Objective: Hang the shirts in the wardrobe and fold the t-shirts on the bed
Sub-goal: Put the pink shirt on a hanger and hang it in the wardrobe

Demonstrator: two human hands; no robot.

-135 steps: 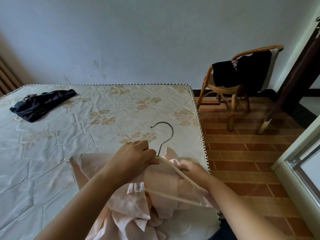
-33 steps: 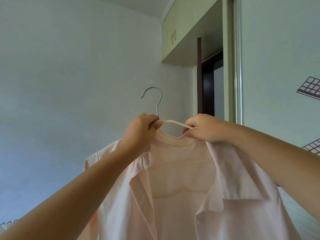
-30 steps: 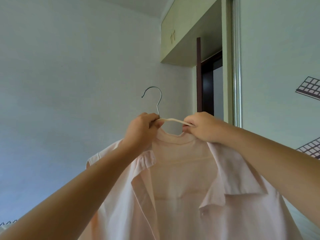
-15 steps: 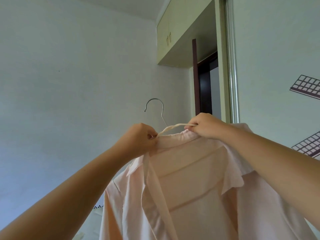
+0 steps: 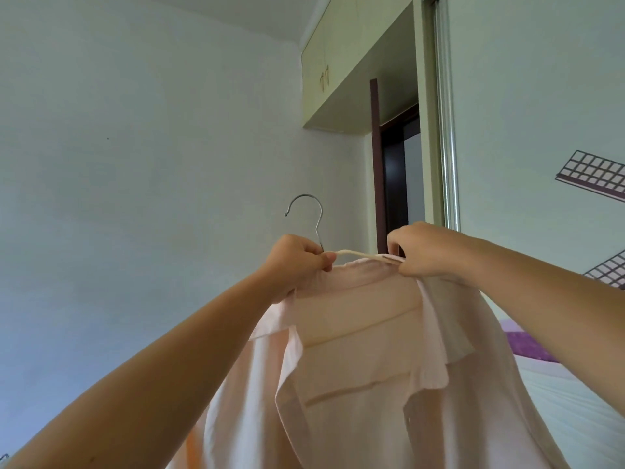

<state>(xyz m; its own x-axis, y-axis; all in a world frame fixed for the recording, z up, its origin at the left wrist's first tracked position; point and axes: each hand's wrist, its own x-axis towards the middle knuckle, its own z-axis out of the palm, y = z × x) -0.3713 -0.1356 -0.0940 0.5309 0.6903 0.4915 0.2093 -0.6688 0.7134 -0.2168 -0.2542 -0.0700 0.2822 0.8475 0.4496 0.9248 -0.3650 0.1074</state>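
A pale pink shirt (image 5: 365, 374) hangs in front of me on a cream hanger (image 5: 358, 254) with a metal hook (image 5: 309, 211) that points up. My left hand (image 5: 297, 262) grips the hanger and the collar at the base of the hook. My right hand (image 5: 426, 250) pinches the collar and the hanger's right arm. The shirt's front is open and its collar flaps fall outward. The hem is out of view.
A sliding wardrobe door (image 5: 541, 137) with a metal frame and a windmill sticker stands at the right. Overhead cabinets (image 5: 324, 66) sit above a dark doorway (image 5: 395, 184). A plain white wall (image 5: 135, 164) fills the left. A purple patch (image 5: 531, 346) shows low on the right.
Over the last second both hands turned the hung shirt to the right and my view swung that way. Earlier the shirt lay on the bed while the hanger went in.
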